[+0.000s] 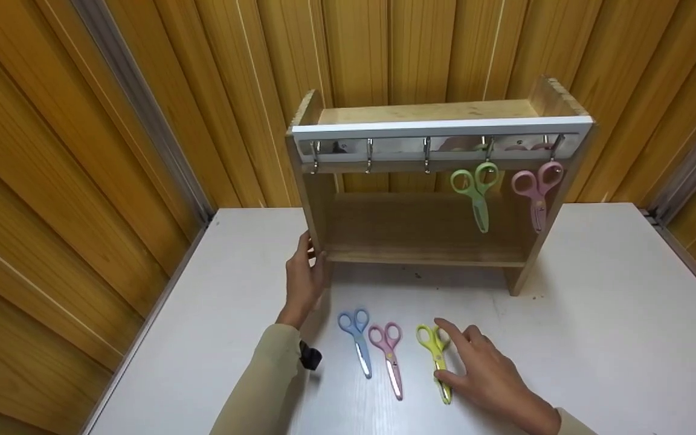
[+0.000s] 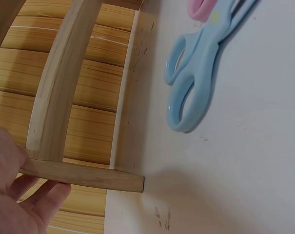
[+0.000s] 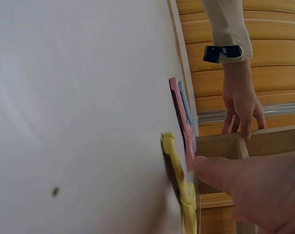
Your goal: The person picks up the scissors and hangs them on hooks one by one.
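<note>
My left hand (image 1: 304, 279) grips the left side panel of a small wooden shelf (image 1: 426, 257), thumb in front and fingers behind the panel (image 2: 88, 174). My right hand (image 1: 490, 368) is spread over the yellow scissors (image 1: 438, 362); its index fingertip is at the handle loops and its thumb beside the blades. Whether it touches them I cannot tell. Left of these lie pink scissors (image 1: 389, 350) and blue scissors (image 1: 360, 347) on the table, handles toward the shelf. Green scissors (image 1: 476, 193) and another pink pair (image 1: 538, 193) hang by a loop from the rightmost hooks.
A metal hook strip (image 1: 396, 148) runs along the shelf's upper front; its three left hooks hold nothing. The shelf stands on a white table (image 1: 614, 338). Wood-patterned walls (image 1: 354, 48) close off the back and sides. A black wrist device (image 1: 310, 356) sits on the left sleeve.
</note>
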A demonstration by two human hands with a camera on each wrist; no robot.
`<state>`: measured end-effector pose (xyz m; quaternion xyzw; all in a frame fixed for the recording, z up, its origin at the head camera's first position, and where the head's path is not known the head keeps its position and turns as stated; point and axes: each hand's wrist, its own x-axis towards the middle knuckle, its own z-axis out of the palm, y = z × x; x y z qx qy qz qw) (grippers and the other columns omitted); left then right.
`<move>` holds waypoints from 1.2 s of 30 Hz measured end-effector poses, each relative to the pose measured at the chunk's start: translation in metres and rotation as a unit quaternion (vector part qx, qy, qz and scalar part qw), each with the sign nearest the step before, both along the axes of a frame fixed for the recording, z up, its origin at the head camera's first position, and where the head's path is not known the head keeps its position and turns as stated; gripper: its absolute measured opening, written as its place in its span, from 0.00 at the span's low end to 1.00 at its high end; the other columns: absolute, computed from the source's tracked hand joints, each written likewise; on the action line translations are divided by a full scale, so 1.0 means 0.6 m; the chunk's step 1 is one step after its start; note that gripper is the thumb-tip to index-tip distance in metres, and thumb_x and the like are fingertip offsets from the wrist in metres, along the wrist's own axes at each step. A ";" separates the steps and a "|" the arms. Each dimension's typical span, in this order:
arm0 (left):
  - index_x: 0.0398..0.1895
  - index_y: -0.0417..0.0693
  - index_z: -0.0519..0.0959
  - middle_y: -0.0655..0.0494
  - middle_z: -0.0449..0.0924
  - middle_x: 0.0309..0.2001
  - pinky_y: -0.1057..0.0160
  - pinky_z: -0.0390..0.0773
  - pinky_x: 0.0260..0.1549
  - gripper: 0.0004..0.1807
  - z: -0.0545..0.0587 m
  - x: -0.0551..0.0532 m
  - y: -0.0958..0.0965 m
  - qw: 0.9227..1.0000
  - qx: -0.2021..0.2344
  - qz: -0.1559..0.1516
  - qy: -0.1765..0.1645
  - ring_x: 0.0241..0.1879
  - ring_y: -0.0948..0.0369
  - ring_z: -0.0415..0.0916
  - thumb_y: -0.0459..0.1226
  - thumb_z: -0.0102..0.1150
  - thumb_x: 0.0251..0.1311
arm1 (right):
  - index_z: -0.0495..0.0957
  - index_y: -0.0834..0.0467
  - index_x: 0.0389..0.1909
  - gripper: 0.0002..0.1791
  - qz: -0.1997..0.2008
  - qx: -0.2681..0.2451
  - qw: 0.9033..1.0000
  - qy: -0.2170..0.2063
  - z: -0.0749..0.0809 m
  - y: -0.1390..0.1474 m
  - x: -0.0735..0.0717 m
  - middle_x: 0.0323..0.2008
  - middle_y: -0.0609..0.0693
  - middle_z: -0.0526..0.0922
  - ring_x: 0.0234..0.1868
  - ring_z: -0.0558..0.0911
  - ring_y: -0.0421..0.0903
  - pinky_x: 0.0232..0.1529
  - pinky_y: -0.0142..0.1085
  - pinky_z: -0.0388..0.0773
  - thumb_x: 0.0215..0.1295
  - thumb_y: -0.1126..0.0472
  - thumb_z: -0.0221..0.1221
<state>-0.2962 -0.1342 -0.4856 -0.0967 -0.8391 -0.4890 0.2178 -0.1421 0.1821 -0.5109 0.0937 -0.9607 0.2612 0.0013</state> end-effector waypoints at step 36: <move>0.75 0.50 0.64 0.46 0.76 0.67 0.51 0.85 0.51 0.30 0.000 -0.001 0.000 1.000 -0.011 0.001 0.015 0.55 0.50 0.82 0.29 0.56 0.74 | 0.85 0.47 0.30 0.10 0.006 0.017 1.000 -0.011 0.004 0.040 -0.007 0.25 0.37 0.74 0.28 0.71 0.38 0.26 0.37 0.72 0.56 0.66 0.74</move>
